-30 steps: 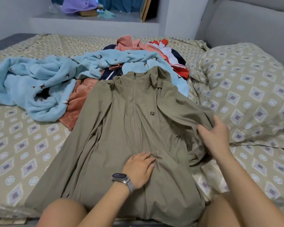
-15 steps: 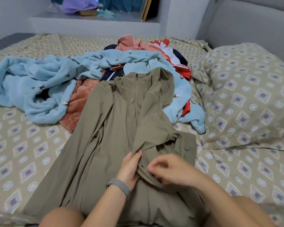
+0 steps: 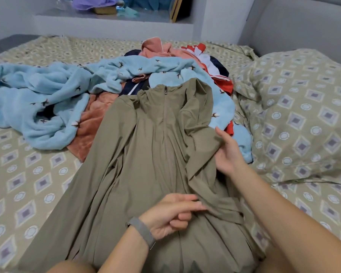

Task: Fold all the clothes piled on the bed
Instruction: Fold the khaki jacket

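Note:
An olive zip-up jacket (image 3: 146, 154) lies front up on the bed, collar away from me, its right sleeve folded in across the body. My left hand (image 3: 171, 215), wearing a grey wristband, sits low on the jacket's middle; thumb and forefinger pinch the end of the folded sleeve, the other fingers curled. My right hand (image 3: 227, 152) grips the folded right edge, thumb on top and fingers tucked under the cloth. Behind the jacket is the unfolded pile: a light blue fleece garment (image 3: 47, 99), an orange-brown one (image 3: 91, 127), and pink, red, white and navy pieces (image 3: 205, 62).
The bed sheet (image 3: 28, 184) has a tan diamond pattern. A matching pillow (image 3: 303, 115) lies on the right against a grey headboard (image 3: 303, 26). A white ledge (image 3: 106, 22) with purple cloth runs behind the bed. My knees show at the bottom edge.
My right hand brought the right sleeve in across the jacket, then moved back out to the folded right edge. My left hand went from pressing flat to pinching the sleeve end.

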{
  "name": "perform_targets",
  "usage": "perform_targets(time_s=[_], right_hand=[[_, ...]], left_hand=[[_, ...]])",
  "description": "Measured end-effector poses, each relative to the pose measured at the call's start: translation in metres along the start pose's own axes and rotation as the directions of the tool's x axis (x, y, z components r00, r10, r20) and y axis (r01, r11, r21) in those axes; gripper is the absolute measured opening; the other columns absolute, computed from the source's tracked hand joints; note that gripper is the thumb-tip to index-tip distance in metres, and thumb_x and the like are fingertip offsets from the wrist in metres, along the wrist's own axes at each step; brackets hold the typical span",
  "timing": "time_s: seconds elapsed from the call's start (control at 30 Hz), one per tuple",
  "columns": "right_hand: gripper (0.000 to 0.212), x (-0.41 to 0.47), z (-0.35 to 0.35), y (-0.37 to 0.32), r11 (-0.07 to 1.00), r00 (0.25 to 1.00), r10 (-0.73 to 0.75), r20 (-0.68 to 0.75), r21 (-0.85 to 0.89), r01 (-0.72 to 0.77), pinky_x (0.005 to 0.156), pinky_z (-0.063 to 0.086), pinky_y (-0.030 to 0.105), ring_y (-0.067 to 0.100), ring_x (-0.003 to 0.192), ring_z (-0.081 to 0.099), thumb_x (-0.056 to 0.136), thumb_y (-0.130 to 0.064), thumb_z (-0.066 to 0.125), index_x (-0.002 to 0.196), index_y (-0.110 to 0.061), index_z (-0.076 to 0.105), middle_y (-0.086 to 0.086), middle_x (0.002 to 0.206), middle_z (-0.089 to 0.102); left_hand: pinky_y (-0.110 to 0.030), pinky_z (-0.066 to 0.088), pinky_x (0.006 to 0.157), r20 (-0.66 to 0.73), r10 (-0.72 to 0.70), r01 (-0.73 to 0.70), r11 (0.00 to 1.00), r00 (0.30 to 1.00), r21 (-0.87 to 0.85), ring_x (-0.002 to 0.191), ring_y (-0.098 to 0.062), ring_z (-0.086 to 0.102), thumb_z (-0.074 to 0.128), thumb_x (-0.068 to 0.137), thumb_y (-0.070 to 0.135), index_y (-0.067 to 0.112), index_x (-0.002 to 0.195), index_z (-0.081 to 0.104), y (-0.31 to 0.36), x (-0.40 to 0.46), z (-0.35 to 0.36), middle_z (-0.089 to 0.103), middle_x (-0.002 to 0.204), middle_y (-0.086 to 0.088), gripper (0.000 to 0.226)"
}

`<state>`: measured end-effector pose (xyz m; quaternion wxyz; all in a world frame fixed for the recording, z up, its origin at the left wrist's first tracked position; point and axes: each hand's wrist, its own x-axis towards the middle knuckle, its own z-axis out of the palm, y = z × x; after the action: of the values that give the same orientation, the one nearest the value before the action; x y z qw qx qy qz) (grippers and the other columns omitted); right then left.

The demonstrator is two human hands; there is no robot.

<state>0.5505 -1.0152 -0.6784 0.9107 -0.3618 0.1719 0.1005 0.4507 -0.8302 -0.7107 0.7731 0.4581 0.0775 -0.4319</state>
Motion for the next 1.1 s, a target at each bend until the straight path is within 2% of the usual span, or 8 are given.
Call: perform_targets(time_s=[0.1, 0.2, 0.43, 0.6, 0.67, 0.8, 0.9, 1.1], right_hand=[[0.077, 0.007, -0.007, -0.020, 0.992, 0.997, -0.071, -0.021, 0.107, 0.073, 0.095, 0.049, 0.040, 0.028, 0.109, 0.066, 0.045, -0.020, 0.088, 0.117, -0.006, 0.065, 0.013, 0.122, 0.066], [0.049, 0.011, -0.017, -0.020, 0.997, 0.997, -0.013, -0.075, 0.074, 0.019, 0.092, 0.051, 0.039, 0.027, 0.105, 0.065, 0.071, -0.026, 0.074, 0.116, -0.009, 0.065, 0.012, 0.115, 0.068], [0.019, -0.006, -0.034, 0.002, 0.672, 0.964, 0.201, -0.175, -0.692, -0.265, 0.067, 0.054, 0.029, 0.018, 0.085, 0.064, 0.092, -0.021, 0.063, 0.110, -0.014, 0.064, 0.007, 0.099, 0.069], [0.028, -0.048, -0.043, 0.020, -0.212, 0.995, -0.020, -0.093, -0.973, -0.095, 0.057, 0.038, 0.025, 0.012, 0.066, 0.053, 0.082, -0.035, 0.071, 0.068, -0.022, 0.051, -0.008, 0.065, 0.053], [0.025, -0.065, -0.046, 0.028, -0.357, 0.985, -0.171, 0.004, -0.932, -0.058, 0.061, 0.038, 0.030, 0.019, 0.074, 0.056, 0.082, -0.032, 0.066, 0.069, -0.023, 0.046, -0.007, 0.067, 0.052], [0.028, -0.104, -0.033, 0.042, 0.324, 0.881, -0.467, -0.083, -0.942, 0.083, 0.068, 0.044, 0.022, 0.014, 0.072, 0.060, 0.086, -0.012, 0.068, 0.105, -0.024, 0.051, -0.002, 0.074, 0.060], [0.035, -0.133, -0.018, 0.061, 0.871, 0.944, -0.233, -0.234, -0.483, 0.096, 0.075, 0.054, 0.031, 0.020, 0.087, 0.068, 0.091, -0.001, 0.060, 0.120, -0.017, 0.051, 0.008, 0.094, 0.070], [0.017, -0.169, -0.007, 0.055, 0.866, 0.993, -0.015, -0.114, -0.499, -0.044, 0.037, 0.043, 0.019, 0.007, 0.055, 0.059, 0.098, -0.014, 0.052, 0.111, -0.009, 0.063, 0.002, 0.081, 0.070]], left_hand=[[-0.014, 0.034, 0.037, -0.113, -0.003, 0.038, 0.952, 0.994, 0.305, 0.047, -0.003, 0.049, 0.064, 0.091, 0.016, 0.002, 0.134, 0.043, -0.011, 0.009, 0.006, 0.070, 0.101, -0.003, 0.050], [-0.018, 0.051, 0.056, -0.130, 0.006, 0.042, 0.933, 0.991, 0.358, 0.075, -0.005, 0.063, 0.074, 0.078, 0.043, 0.005, 0.131, 0.049, -0.019, 0.019, 0.015, 0.063, 0.108, 0.000, 0.070], [-0.023, 0.055, 0.081, -0.215, 0.044, 0.005, 0.975, 0.976, 0.223, 0.098, -0.010, 0.063, 0.066, 0.089, 0.030, 0.014, 0.119, 0.052, -0.033, 0.043, 0.036, 0.064, 0.107, -0.002, 0.036], [-0.019, 0.055, 0.074, -0.313, 0.069, -0.060, 0.997, 0.947, 0.038, 0.091, -0.009, 0.062, 0.062, 0.092, 0.011, 0.005, 0.143, 0.035, -0.036, 0.057, 0.038, 0.062, 0.114, -0.006, 0.058], [-0.019, 0.054, 0.075, -0.289, 0.078, -0.068, 0.997, 0.954, 0.045, 0.095, -0.009, 0.062, 0.062, 0.091, 0.008, 0.002, 0.146, 0.029, -0.038, 0.054, 0.038, 0.057, 0.125, -0.008, 0.064], [-0.038, 0.049, 0.097, -0.075, 0.055, -0.057, 0.998, 0.996, -0.021, 0.115, -0.021, 0.059, 0.080, 0.074, 0.033, 0.003, 0.132, 0.053, -0.033, 0.036, 0.043, 0.059, 0.130, -0.016, 0.070], [-0.045, 0.042, 0.105, 0.070, 0.064, -0.050, 0.980, 0.995, -0.195, 0.118, -0.027, 0.058, 0.070, 0.078, 0.036, 0.007, 0.128, 0.060, -0.025, 0.016, 0.043, 0.061, 0.129, -0.014, 0.058], [-0.048, 0.058, 0.080, -0.056, 0.173, -0.182, 0.941, 0.983, -0.284, 0.098, -0.033, 0.069, 0.061, 0.088, 0.019, 0.012, 0.143, 0.030, -0.021, -0.015, 0.039, 0.067, 0.113, -0.023, 0.064]])
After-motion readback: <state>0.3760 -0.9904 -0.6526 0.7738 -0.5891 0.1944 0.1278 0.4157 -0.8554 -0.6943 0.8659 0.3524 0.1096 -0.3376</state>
